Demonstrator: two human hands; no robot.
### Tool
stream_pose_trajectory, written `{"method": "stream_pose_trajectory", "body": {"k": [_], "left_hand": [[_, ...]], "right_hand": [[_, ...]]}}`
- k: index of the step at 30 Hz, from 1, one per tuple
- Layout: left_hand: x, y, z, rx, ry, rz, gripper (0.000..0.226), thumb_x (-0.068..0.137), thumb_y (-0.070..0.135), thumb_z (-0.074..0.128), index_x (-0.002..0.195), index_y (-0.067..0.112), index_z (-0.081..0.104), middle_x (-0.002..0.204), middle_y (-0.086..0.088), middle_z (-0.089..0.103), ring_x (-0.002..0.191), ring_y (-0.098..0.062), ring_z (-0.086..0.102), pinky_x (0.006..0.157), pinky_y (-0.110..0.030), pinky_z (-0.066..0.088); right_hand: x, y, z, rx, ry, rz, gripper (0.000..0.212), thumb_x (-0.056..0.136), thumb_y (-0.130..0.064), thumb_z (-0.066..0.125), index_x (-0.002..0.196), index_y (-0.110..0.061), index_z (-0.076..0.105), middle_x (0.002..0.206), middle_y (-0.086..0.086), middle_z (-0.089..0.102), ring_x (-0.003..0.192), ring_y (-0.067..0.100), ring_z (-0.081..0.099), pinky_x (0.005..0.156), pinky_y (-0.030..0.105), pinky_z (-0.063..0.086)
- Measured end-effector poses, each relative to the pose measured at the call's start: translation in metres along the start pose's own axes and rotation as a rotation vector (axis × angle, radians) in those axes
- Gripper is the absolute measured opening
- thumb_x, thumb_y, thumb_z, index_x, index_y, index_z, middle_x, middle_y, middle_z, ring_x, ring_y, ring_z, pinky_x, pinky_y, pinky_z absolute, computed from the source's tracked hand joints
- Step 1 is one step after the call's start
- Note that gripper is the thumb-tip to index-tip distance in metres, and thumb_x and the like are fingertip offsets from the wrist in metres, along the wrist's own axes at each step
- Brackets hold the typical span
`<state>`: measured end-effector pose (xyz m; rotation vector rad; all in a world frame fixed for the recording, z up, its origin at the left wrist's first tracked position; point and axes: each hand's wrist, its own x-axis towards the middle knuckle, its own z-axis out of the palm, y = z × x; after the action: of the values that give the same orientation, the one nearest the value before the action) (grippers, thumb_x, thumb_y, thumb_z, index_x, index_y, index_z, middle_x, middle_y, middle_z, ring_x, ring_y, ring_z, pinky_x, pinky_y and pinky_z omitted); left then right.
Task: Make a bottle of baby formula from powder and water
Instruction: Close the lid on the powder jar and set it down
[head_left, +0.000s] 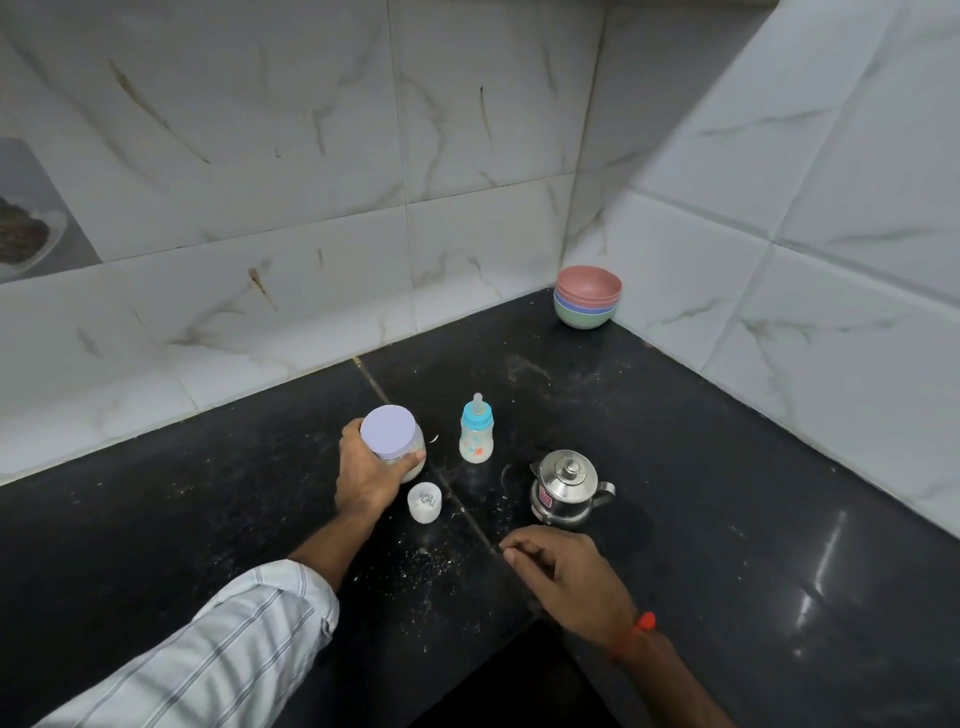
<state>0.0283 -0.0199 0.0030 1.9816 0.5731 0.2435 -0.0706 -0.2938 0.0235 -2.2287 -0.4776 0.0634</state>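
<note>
A clear jar of white powder with a lilac lid (388, 432) stands on the black counter (727, 467). My left hand (366, 475) is wrapped around its side. Right of the jar stands the baby bottle (476, 435), upright, with a blue collar and teat on and white liquid inside. In front of the jar sits a small translucent cap (425, 502), open side up. A small steel kettle (566, 488) with its lid on stands to the right of the bottle. My right hand (563, 574) hovers low over the counter in front of the kettle, fingers loosely curled, holding nothing.
White powder is spilled on the counter around the cap and along the counter seam (467, 519). A stack of coloured bowls (587, 297) sits in the back corner. Tiled walls (467, 208) close the back and right sides. The counter's front edge has an inside corner near my right wrist.
</note>
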Motion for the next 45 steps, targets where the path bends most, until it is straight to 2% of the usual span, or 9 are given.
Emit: {"method": "stream_pose_trajectory", "body": {"k": [4, 10, 13, 16, 19, 23, 28, 34, 45], "left_hand": [[0.01, 0.001, 0.014, 0.032, -0.032, 0.002, 0.099, 0.069, 0.036, 0.095, 0.147, 0.024, 0.034, 0.146, -0.003, 0.049, 0.136, -0.03, 0.049, 0.109, -0.055, 0.048], [0.027, -0.003, 0.029, 0.094, -0.175, 0.045, 0.098, 0.078, 0.029, 0.09, 0.153, 0.014, 0.029, 0.152, -0.009, 0.048, 0.141, -0.032, 0.046, 0.113, -0.05, 0.045], [0.029, -0.006, 0.026, 0.066, -0.187, 0.027, 0.111, 0.074, 0.035, 0.093, 0.157, 0.011, 0.024, 0.157, -0.011, 0.043, 0.145, -0.032, 0.043, 0.117, -0.05, 0.042], [0.013, -0.015, 0.02, 0.068, -0.092, -0.045, 0.13, 0.067, 0.055, 0.092, 0.162, 0.01, 0.015, 0.168, -0.013, 0.027, 0.153, -0.034, 0.032, 0.122, -0.058, 0.032], [-0.019, -0.033, 0.012, 0.176, 0.003, -0.01, 0.119, 0.07, 0.076, 0.074, 0.159, 0.015, 0.024, 0.159, -0.014, 0.035, 0.147, -0.035, 0.038, 0.118, -0.062, 0.031], [-0.047, -0.059, 0.009, 0.221, -0.058, 0.129, 0.104, 0.068, 0.083, 0.064, 0.149, 0.023, 0.037, 0.141, -0.001, 0.042, 0.131, -0.018, 0.048, 0.113, -0.05, 0.036], [-0.055, -0.075, 0.019, 0.339, -0.186, 0.237, 0.098, 0.068, 0.073, 0.079, 0.147, 0.03, 0.041, 0.139, 0.011, 0.04, 0.127, -0.011, 0.046, 0.112, -0.047, 0.042], [-0.038, -0.077, 0.029, 0.31, -0.224, 0.27, 0.055, 0.083, 0.045, 0.082, 0.132, 0.035, 0.06, 0.121, 0.017, 0.055, 0.106, -0.011, 0.061, 0.1, -0.05, 0.052], [-0.025, -0.048, 0.058, 0.311, -0.145, 0.225, 0.057, 0.084, 0.049, 0.08, 0.133, 0.025, 0.064, 0.13, 0.005, 0.067, 0.118, -0.017, 0.063, 0.1, -0.045, 0.055]], "right_hand": [[0.005, 0.008, -0.008, -0.039, 0.132, 0.018, 0.016, 0.096, -0.03, 0.068, 0.11, -0.037, 0.071, 0.087, -0.029, 0.066, 0.082, -0.004, 0.066, 0.074, 0.021, 0.056], [0.025, 0.016, -0.025, -0.318, 0.475, 0.08, 0.047, 0.089, -0.039, 0.073, 0.132, -0.029, 0.06, 0.119, -0.009, 0.06, 0.104, 0.012, 0.052, 0.085, 0.039, 0.058], [0.034, 0.023, -0.038, -0.422, 0.351, 0.252, 0.085, 0.085, -0.057, 0.074, 0.156, -0.03, 0.036, 0.144, 0.0, 0.043, 0.13, 0.023, 0.042, 0.107, 0.044, 0.043], [0.05, 0.035, -0.045, -0.461, 0.157, 0.394, 0.101, 0.086, -0.063, 0.069, 0.163, -0.032, 0.012, 0.164, 0.002, 0.023, 0.149, 0.028, 0.029, 0.118, 0.048, 0.033], [0.065, 0.044, -0.047, -0.367, 0.062, 0.424, 0.096, 0.091, -0.049, 0.07, 0.164, -0.029, 0.011, 0.164, 0.0, 0.033, 0.145, 0.024, 0.042, 0.117, 0.046, 0.032], [0.085, 0.046, -0.044, -0.385, 0.037, 0.398, 0.091, 0.093, -0.043, 0.069, 0.164, -0.021, 0.016, 0.16, 0.004, 0.042, 0.142, 0.024, 0.047, 0.117, 0.042, 0.03], [0.114, 0.044, -0.031, -0.382, 0.039, 0.368, 0.085, 0.095, -0.04, 0.067, 0.163, -0.02, 0.02, 0.161, 0.006, 0.042, 0.146, 0.023, 0.042, 0.119, 0.044, 0.027], [0.139, 0.038, -0.02, -0.417, 0.063, 0.38, 0.083, 0.096, -0.041, 0.067, 0.162, -0.019, 0.022, 0.161, 0.005, 0.043, 0.145, 0.023, 0.045, 0.118, 0.043, 0.03], [0.162, 0.035, -0.014, -0.511, 0.037, 0.4, 0.081, 0.098, -0.039, 0.065, 0.162, -0.02, 0.02, 0.163, 0.004, 0.041, 0.143, 0.026, 0.049, 0.117, 0.047, 0.034]]}}
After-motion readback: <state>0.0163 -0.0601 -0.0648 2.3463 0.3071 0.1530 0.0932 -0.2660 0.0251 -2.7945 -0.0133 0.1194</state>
